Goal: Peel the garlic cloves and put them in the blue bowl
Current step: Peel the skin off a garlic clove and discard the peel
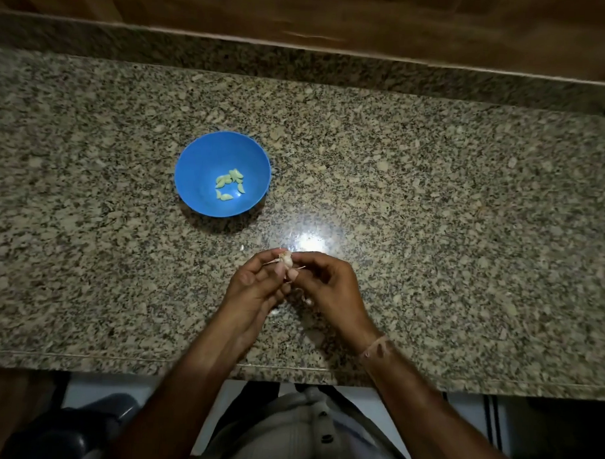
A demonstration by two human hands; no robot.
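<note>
So the surface point(432, 199) here is speckled granite, grey and tan flecks all over, with a low upstand of the same stone along the back and a wooden panel point(336, 14) behind that. The room's pretty dim; there's one bright glare spot point(311, 245) bouncing off the polish just past the hands, and the corners fall off into dark. The front edge of the stone runs across the lower part of the view, and below it you can see a light ribbed shirt with buttons point(307, 432) and some dark stuff on the floor I can't make out.

The blue bowl point(200, 160) sits on the stone to the left of centre, well apart from the hands, with a little cluster of peeled cloves point(230, 185) in the bottom.

Both hands are held together over the near middle of the stone. The left hand point(254, 286) and right hand point(326, 285) are both pinched on one garlic clove point(286, 259) between the fingertips, with thin bits of papery skin sticking out either side. A thin band point(376, 348) is on the right wrist.
</note>
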